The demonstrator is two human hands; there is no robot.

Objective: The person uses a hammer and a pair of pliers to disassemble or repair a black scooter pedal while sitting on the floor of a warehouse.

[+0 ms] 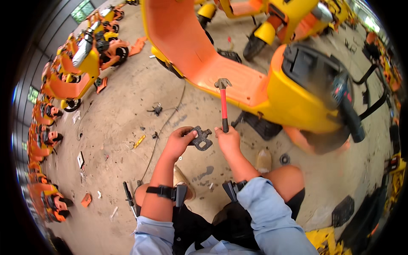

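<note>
My left hand (180,142) is closed on the edge of a flat black bracket-like part (201,139) that has a squarish hole and notched edges. My right hand (228,139) grips the black lower end of a claw hammer (224,100) with a red handle. The hammer stands nearly upright, its metal head in front of the orange footboard of a yellow scooter (250,91). The two hands are close together but apart, and the black part does not touch the hammer. A cordless drill (345,100) sits at the scooter's seat end.
More yellow and orange scooters (78,63) line the left wall and the far side. A cable (163,127) runs across the concrete floor, near a yellow-handled tool (139,141) and a small black part (156,109). Black trays (342,211) and yellow panels (325,240) lie at lower right.
</note>
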